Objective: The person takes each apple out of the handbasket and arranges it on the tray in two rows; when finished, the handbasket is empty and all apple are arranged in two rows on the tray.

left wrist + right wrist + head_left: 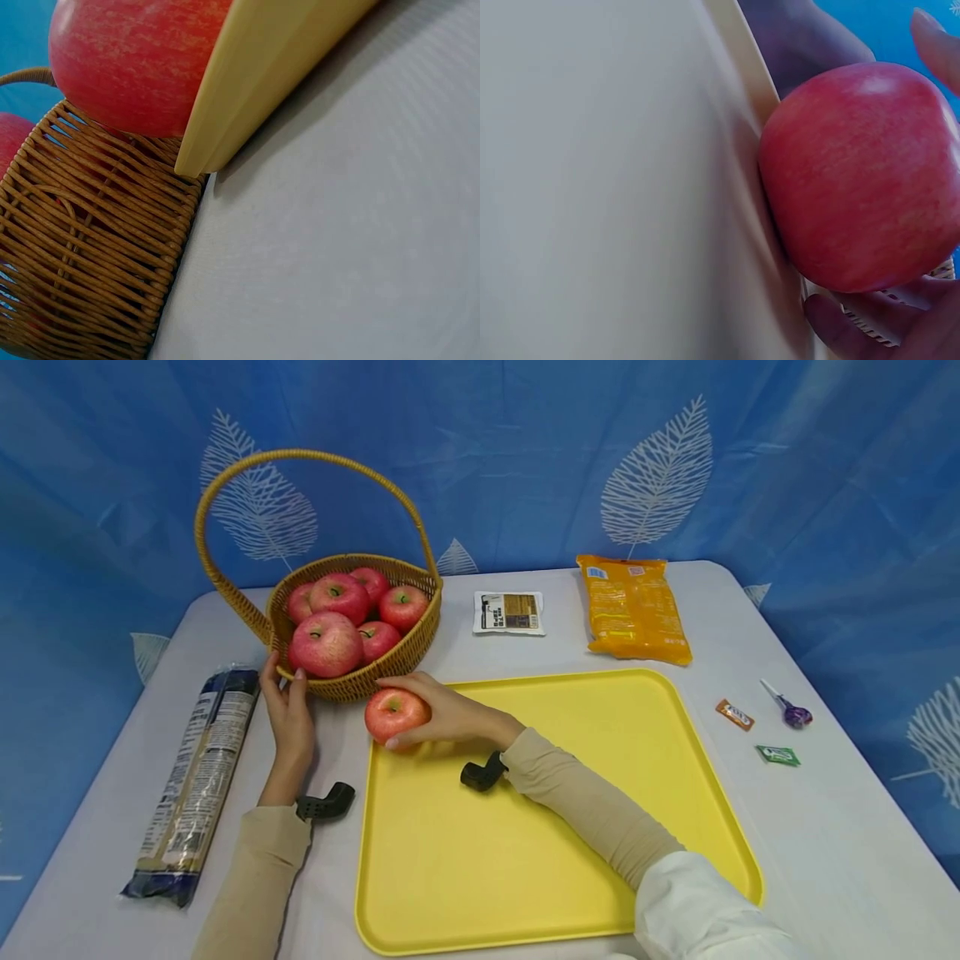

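My right hand grips a red apple from its right side, fingers behind it and thumb in front. The apple is over the back left corner of a yellow tray, close to its rim. In the right wrist view the apple sits between thumb and fingers. My left hand touches the front left side of a wicker basket, fingers extended. Several apples fill this basket, whose tall handle arches above them. The left wrist view shows the woven wall beside the tray's edge.
A long clear-wrapped pack lies left of my left forearm. Behind the tray are a small white packet and an orange bag. Right of it lie a lollipop, an orange candy and a green candy.
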`<state>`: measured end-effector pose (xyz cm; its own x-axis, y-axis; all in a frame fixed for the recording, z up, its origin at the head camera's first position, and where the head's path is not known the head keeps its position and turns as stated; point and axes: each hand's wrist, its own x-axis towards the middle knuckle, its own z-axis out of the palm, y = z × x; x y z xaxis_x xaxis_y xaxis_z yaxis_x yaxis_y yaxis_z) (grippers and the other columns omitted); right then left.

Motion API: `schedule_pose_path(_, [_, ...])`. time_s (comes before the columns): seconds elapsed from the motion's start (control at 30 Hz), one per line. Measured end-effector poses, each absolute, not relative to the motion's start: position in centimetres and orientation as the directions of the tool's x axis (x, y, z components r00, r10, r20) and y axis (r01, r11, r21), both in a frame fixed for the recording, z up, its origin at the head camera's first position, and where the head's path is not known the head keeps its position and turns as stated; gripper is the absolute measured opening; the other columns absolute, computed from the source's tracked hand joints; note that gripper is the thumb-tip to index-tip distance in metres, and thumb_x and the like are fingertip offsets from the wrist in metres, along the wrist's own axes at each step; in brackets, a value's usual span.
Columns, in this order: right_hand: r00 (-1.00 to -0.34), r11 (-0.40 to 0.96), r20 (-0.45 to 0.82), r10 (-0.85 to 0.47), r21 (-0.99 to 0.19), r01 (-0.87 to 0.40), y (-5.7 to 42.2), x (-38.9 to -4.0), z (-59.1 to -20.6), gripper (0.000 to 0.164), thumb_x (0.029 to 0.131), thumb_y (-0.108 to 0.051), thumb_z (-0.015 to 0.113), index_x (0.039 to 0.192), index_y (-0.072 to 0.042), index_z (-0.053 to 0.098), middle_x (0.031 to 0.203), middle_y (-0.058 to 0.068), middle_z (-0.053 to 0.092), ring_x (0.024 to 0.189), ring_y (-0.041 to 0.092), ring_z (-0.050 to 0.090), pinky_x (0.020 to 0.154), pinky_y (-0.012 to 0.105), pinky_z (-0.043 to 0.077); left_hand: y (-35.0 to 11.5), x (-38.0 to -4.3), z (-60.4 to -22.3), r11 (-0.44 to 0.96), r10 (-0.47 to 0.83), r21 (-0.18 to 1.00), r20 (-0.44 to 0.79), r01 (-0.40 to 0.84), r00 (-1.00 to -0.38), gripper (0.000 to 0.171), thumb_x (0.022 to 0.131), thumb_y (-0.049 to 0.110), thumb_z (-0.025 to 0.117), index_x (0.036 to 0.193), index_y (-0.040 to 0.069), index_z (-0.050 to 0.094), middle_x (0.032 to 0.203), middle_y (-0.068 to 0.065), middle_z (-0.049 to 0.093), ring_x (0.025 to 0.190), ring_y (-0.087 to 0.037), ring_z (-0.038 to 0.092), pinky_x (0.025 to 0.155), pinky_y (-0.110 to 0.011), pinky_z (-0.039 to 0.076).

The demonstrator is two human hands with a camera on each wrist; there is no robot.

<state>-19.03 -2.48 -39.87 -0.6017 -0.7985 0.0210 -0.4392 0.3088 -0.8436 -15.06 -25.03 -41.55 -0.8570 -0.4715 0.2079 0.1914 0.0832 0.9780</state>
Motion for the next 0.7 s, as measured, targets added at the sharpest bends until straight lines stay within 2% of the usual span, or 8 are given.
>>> schedule_pose_path(0.17, [-0.617, 0.302, 0.031, -0.786, -0.852, -0.428, -2.2, -19.4, -39.7, 0.076, 0.077, -0.033, 0.071, 0.14, -0.024, 0.031, 0.131, 0.002, 0.039, 0.12, 0.011, 0.038, 0.101, 0.027, 0.034, -24.6, -14.6, -40.6, 0.074, -0.454, 0.982, 0.189, 0.174, -0.871, 0.052, 0.095, 0.017, 0.039, 0.142, 0.009, 0.018, 0.149, -0.007, 0.016, 0.132, -0.022, 0.027, 0.103, -0.024, 0.028])
schedule_pose_path(0.3, [-0.624, 0.293, 0.034, -0.781, -0.862, -0.413, -2.0, -19.6, -39.3, 0.071, 0.079, -0.03, 0.069, 0.14, -0.02, 0.032, 0.133, 0.003, 0.04, 0.119, 0.013, 0.041, 0.1, 0.028, 0.035, -24.2, -14.2, -39.6, 0.089, -0.441, 0.982, 0.187, 0.165, -0.878, 0.053, 0.095, 0.016, 0.037, 0.142, 0.006, 0.015, 0.149, -0.01, 0.014, 0.133, -0.024, 0.025, 0.107, -0.034, 0.025])
schedule_pose_path(0.5, [-0.625, 0.254, 0.075, -0.777, -0.872, -0.419, -1.8, -20.0, -38.9, 0.068, 0.081, -0.029, 0.067, 0.139, -0.018, 0.033, 0.133, 0.007, 0.042, 0.122, 0.018, 0.041, 0.103, 0.029, 0.033, -23.9, -14.0, -39.2, 0.101, -0.442, 0.982, 0.19, 0.162, -0.876, 0.052, 0.095, 0.015, 0.036, 0.142, 0.004, 0.015, 0.149, -0.01, 0.014, 0.134, -0.023, 0.025, 0.108, -0.037, 0.024])
schedule_pose_path(0.7, [-0.662, 0.243, 0.131, -0.738, -0.864, -0.442, -2.0, -20.4, -38.1, 0.062, 0.083, -0.028, 0.065, 0.137, -0.018, 0.035, 0.13, 0.008, 0.046, 0.121, 0.022, 0.043, 0.099, 0.039, 0.037, -24.0, -14.0, -39.4, 0.106, -0.449, 0.982, 0.185, 0.154, -0.874, 0.052, 0.095, 0.016, 0.037, 0.142, 0.005, 0.016, 0.149, -0.009, 0.016, 0.133, -0.022, 0.025, 0.108, -0.037, 0.024])
